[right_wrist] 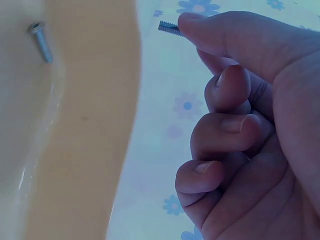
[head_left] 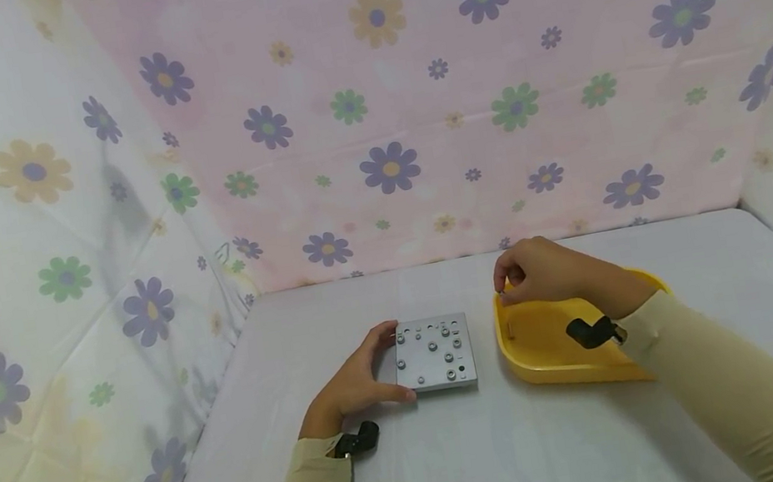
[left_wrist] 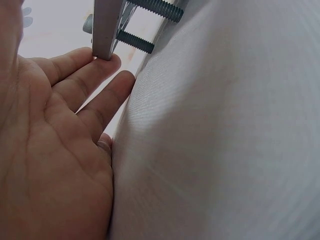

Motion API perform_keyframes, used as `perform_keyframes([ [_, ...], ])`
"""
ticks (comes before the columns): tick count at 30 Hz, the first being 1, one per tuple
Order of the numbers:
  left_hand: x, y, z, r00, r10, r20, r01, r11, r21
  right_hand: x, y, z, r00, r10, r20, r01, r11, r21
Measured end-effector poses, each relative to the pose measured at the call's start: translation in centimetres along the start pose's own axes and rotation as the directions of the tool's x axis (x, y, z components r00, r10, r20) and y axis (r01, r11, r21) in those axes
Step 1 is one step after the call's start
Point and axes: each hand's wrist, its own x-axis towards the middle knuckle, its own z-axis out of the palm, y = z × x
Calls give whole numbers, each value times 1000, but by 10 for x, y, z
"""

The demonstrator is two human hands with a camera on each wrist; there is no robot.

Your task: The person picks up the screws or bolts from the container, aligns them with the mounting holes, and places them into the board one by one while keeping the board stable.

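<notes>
A square silver metal plate [head_left: 425,365] rests in front of me, with several socket-head screws standing in its holes. My left hand [head_left: 355,381] holds its left side, thumb at the near edge and fingers at the far corner. In the left wrist view, fingertips touch the plate's edge [left_wrist: 106,30], and threaded screw shanks [left_wrist: 136,41] stick out of its underside. Above the far left rim of a yellow tray [head_left: 574,373], my right hand [head_left: 546,266] pinches a screw [right_wrist: 169,28] between thumb and index finger. Only its threaded end shows; the rest is hidden by the fingers.
Another socket-head screw [right_wrist: 41,42] lies inside the tray near its left wall. A white cloth [head_left: 497,459] covers the table, and flowered fabric walls [head_left: 410,102] enclose it at the back and sides.
</notes>
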Motion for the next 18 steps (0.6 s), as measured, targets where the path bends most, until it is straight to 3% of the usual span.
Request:
perform_keyframes([
  [8, -1, 1, -1, 1000, 1, 5, -1, 1000, -4, 0, -7, 0, 997, -10, -75, 10, 1000, 5],
  [18, 0, 2, -1, 1000, -7, -2, 7, 1000, 8, -4, -24, 4, 987, 8, -158, 13, 991, 132],
])
